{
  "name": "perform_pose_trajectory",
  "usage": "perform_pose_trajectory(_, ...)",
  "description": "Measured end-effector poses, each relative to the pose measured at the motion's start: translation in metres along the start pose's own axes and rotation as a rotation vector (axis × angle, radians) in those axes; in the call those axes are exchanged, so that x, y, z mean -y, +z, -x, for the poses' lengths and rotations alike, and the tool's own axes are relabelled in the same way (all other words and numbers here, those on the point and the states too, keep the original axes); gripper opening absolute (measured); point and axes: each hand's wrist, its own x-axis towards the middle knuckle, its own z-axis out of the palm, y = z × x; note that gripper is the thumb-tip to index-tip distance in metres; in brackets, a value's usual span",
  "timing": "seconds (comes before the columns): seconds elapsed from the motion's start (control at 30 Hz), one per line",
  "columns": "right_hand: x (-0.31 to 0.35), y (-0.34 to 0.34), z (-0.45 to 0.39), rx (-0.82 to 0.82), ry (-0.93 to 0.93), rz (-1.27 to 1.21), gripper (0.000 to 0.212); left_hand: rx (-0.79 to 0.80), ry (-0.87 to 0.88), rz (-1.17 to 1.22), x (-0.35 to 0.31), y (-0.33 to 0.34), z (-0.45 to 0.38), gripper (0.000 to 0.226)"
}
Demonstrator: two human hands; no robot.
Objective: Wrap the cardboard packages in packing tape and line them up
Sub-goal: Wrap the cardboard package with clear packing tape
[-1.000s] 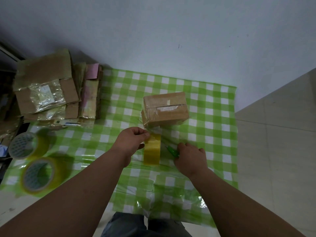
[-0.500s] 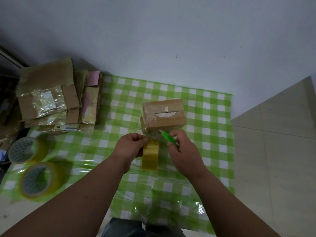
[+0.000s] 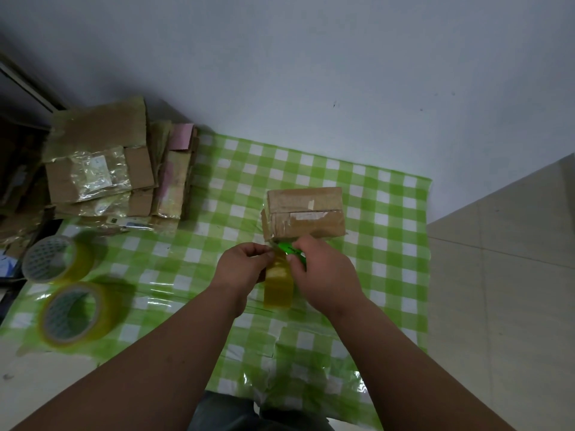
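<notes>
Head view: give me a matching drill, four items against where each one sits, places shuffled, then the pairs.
Items:
1. cardboard package
2. green cutter
3. two spare tape rolls
4. stack of wrapped packages

Places:
A. far left, by the wall
B. middle of the checked cloth, just beyond both hands
C. near left of the cloth
D. in the right hand, over the tape that the left hand pinches

Pairs: 1-B, 2-D, 3-C, 4-A

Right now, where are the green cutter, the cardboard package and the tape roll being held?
green cutter [image 3: 291,251], head view, exposed body.
cardboard package [image 3: 306,213], head view, near face.
tape roll [image 3: 278,289], head view, yellow outer band.
</notes>
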Motion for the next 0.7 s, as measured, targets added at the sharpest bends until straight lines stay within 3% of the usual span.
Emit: perform_pose_trajectory(0.7, 0.001, -0.008, -0.022, -0.053, -0.062, 0.169, 0.025, 0.036, 0.054, -0.088, -0.009, 0.003, -0.006, 0.02)
